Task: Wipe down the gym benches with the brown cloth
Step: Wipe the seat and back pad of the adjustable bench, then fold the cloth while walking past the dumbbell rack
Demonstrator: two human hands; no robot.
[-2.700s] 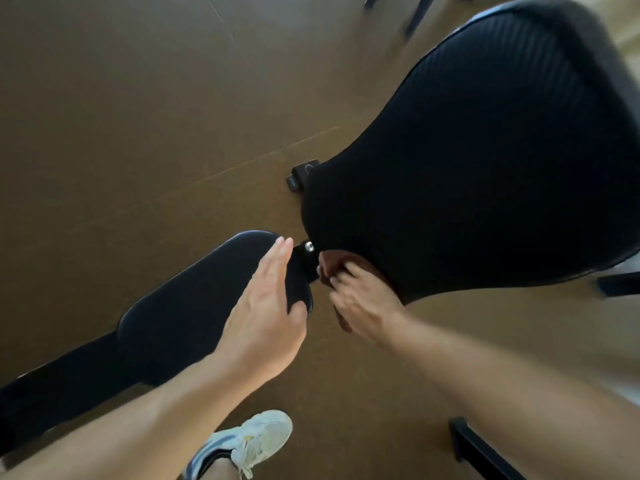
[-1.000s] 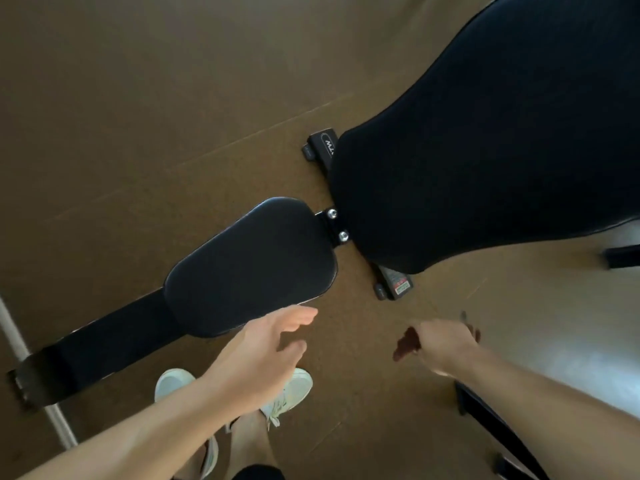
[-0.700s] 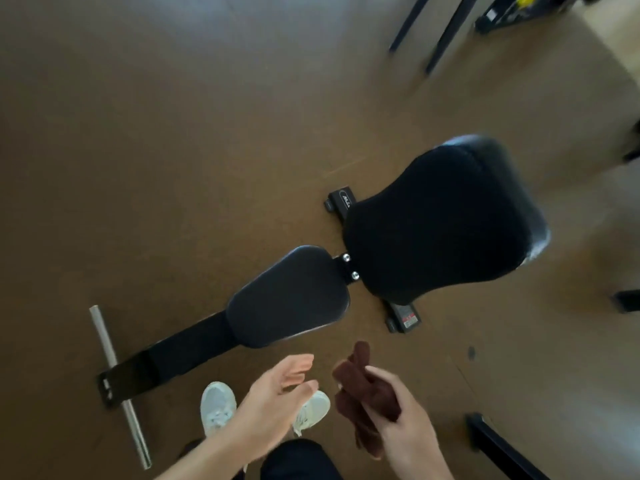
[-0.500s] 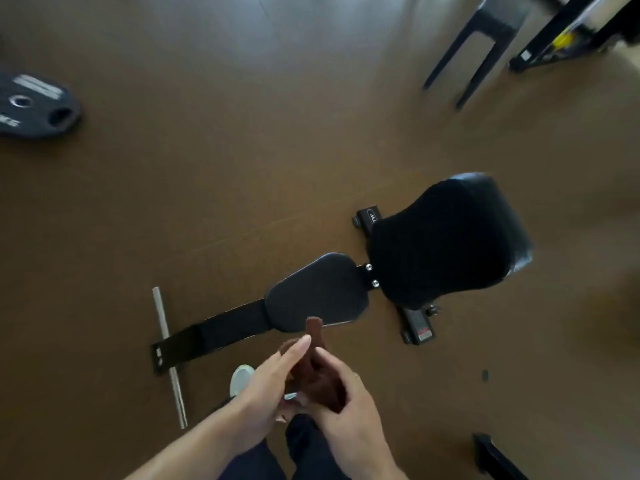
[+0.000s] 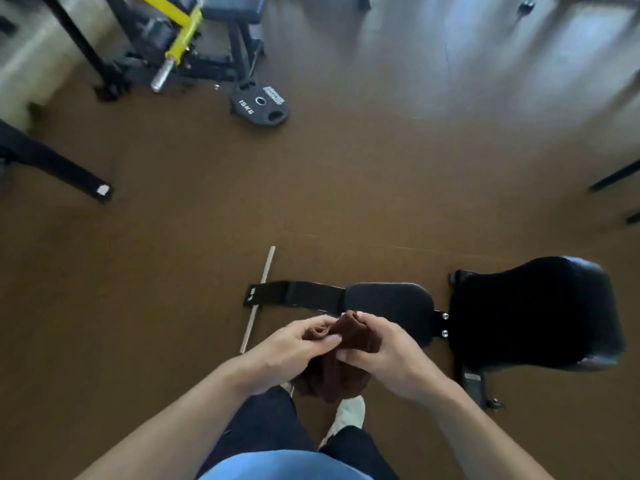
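Brown rubber gym floor (image 5: 173, 271) carries everything in view. The black padded gym bench (image 5: 533, 313) lies low at the floor's right edge, its smaller seat pad (image 5: 388, 299) pointing left toward a thin silver bar (image 5: 258, 299); a black 15 kg weight plate (image 5: 260, 105) and a yellow-and-black rack (image 5: 173, 39) sit toward the far left corner. Change noted: seconds ago the cloth was at the backrest's lower edge with the left hand flat on the seat pad; now both hands are off the bench and the view stands well back from it. Judgement: wiping of this bench is paused or finished, and the cloth is being refolded before another pass or another bench. The brown cloth (image 5: 349, 344) is bunched in front of the body, above the white shoe (image 5: 346, 415), clear of the bench. Left hand (image 5: 298, 344): fingers curled, pinching a fold of cloth. Right hand (image 5: 384, 351): fingers curled round the bunch. Hands together.
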